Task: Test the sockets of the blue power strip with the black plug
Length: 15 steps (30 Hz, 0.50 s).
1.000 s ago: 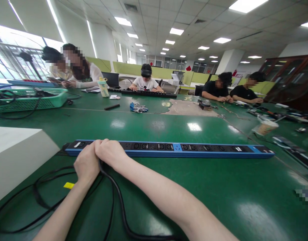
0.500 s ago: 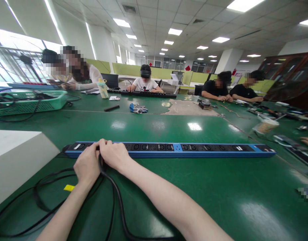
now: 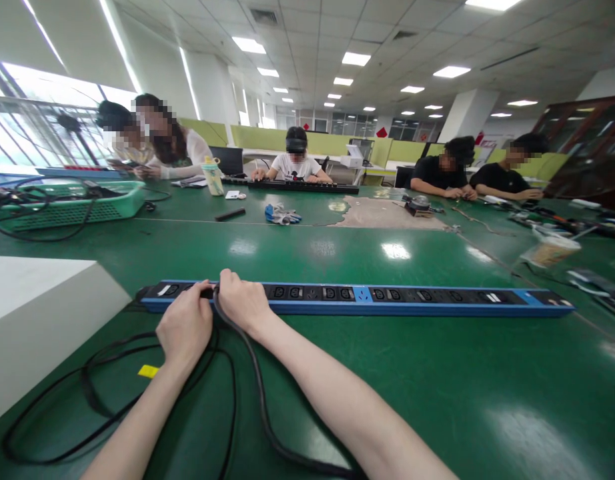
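Observation:
A long blue-and-black power strip (image 3: pixel 422 307) with several sockets lies crosswise on the green table. At its left part, my right hand (image 3: pixel 245 300) is closed around a thick black cable (image 3: pixel 260 393), which runs from my fingers down to the bottom edge. My left hand (image 3: pixel 186 323) is closed just beside it, in front of the strip. A small black piece shows at its thumb, but its kind is hidden by the fingers. Loops of thinner black cord (image 3: pixel 87 373) with a yellow tag (image 3: pixel 148 371) lie left of and under my left forearm.
At the left stand a white box (image 3: pixel 42 320) and a green basket (image 3: pixel 72 213) of cables. Blue-and-white gloves (image 3: pixel 282 214), a dark bar (image 3: pixel 230 215), a tumbler (image 3: pixel 213 177) and a plastic cup (image 3: pixel 552 250) lie or stand farther off. Several people sit around the table.
My hands have moved slightly apart, the right one rightward with the thick cable. A dark piece now shows between them. The whole view has shifted a little to the left.

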Each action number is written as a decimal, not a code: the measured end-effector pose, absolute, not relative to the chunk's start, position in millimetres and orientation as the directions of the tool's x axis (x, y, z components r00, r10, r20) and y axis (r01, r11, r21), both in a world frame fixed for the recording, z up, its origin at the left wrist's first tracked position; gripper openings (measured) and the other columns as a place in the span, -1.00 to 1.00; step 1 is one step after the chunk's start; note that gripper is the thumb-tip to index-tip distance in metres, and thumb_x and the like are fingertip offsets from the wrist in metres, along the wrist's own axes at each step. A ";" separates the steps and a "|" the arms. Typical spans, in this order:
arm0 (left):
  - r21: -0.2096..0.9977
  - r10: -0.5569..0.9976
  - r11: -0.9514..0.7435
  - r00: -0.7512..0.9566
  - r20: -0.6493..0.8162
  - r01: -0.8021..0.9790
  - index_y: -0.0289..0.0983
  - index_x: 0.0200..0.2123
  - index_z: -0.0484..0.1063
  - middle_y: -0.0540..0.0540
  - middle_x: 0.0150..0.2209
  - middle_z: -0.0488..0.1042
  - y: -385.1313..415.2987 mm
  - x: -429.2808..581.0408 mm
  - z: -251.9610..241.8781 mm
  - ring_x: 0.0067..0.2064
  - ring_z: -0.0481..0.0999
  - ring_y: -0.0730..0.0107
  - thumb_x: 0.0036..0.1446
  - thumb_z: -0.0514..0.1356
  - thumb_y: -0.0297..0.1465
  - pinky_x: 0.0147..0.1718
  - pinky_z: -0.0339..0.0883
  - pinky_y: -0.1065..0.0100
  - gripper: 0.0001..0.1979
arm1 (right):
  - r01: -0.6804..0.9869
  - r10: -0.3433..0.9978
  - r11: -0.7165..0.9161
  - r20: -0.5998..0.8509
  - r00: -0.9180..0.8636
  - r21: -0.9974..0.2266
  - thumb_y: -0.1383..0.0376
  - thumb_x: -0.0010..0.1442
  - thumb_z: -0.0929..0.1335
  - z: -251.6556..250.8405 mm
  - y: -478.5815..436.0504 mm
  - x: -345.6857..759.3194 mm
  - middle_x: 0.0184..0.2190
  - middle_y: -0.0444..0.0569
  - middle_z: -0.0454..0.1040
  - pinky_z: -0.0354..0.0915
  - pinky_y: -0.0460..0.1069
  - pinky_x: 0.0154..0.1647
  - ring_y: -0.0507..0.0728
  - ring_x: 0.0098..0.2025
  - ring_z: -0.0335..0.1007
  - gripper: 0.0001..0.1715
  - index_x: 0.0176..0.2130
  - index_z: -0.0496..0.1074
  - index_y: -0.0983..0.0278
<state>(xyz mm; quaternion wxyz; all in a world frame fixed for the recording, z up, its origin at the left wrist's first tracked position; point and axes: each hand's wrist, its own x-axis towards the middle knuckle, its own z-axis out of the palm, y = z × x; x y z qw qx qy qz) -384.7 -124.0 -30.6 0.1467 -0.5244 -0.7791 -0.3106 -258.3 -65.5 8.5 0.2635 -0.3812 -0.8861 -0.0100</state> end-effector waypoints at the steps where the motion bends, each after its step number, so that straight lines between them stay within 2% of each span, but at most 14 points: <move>1: 0.326 0.718 0.256 -0.405 0.567 0.910 -0.14 0.20 0.44 -0.13 0.07 0.56 -123.3 -384.5 -31.1 -0.04 0.51 0.15 0.39 -0.04 -0.37 -0.09 0.28 0.22 -0.58 | 0.686 0.710 0.678 0.475 -0.519 -0.265 0.17 0.55 0.08 11.9 -61.7 -257.0 -0.09 0.08 0.58 0.48 0.02 -0.20 0.17 -0.18 0.62 -0.67 0.12 0.23 0.25; 4: 0.312 0.711 0.253 -0.395 0.582 0.916 -0.13 0.19 0.46 -0.12 0.07 0.56 -122.6 -383.9 -32.0 -0.02 0.51 0.13 0.39 -0.05 -0.39 -0.05 0.29 0.19 -0.57 | 0.632 0.773 0.627 0.460 -0.437 -0.455 0.01 0.55 0.10 25.5 -46.8 -244.3 -0.07 -0.02 0.60 0.43 -0.03 -0.10 0.13 -0.10 0.60 -0.56 0.20 0.22 0.17; 6: 0.314 0.712 0.252 -0.395 0.581 0.915 -0.14 0.19 0.46 -0.13 0.08 0.56 -123.0 -383.7 -32.1 -0.01 0.51 0.12 0.39 -0.05 -0.39 -0.04 0.29 0.18 -0.57 | 0.615 0.772 0.634 0.428 -0.469 -0.469 0.00 0.54 0.15 33.6 -36.8 -228.6 -0.08 -0.08 0.62 0.38 -0.06 -0.05 0.11 -0.04 0.58 -0.59 0.20 0.27 0.11; 11: 0.330 0.709 0.244 -0.400 0.581 0.912 -0.16 0.17 0.46 -0.14 0.08 0.56 -122.4 -384.9 -33.0 0.00 0.52 0.12 0.37 -0.03 -0.39 -0.02 0.30 0.18 -0.59 | 0.521 0.631 0.773 0.362 -0.686 -0.361 0.19 0.50 0.25 40.5 -18.8 -184.7 0.10 -0.08 0.56 0.31 -0.06 0.08 0.08 0.10 0.50 -0.66 0.20 0.38 0.06; 13: 0.325 0.704 0.236 -0.392 0.593 0.916 -0.15 0.16 0.47 -0.13 0.08 0.57 -121.7 -385.7 -33.8 0.00 0.52 0.12 0.38 -0.03 -0.39 0.00 0.31 0.18 -0.60 | 0.395 0.531 0.830 0.340 -0.776 -0.394 0.30 0.48 0.26 39.9 -9.9 -172.0 0.17 -0.05 0.52 0.29 -0.04 0.14 0.08 0.16 0.46 -0.62 0.22 0.40 0.10; 15: 0.320 0.696 0.228 -0.384 0.607 0.919 -0.15 0.15 0.47 -0.11 0.09 0.57 -121.2 -386.4 -34.7 0.01 0.53 0.13 0.38 -0.03 -0.39 0.02 0.32 0.18 -0.60 | 0.257 0.448 0.832 0.323 -0.833 -0.491 0.38 0.44 0.26 39.2 1.4 -163.2 0.19 -0.03 0.52 0.29 -0.01 0.18 0.10 0.17 0.45 -0.55 0.24 0.42 0.14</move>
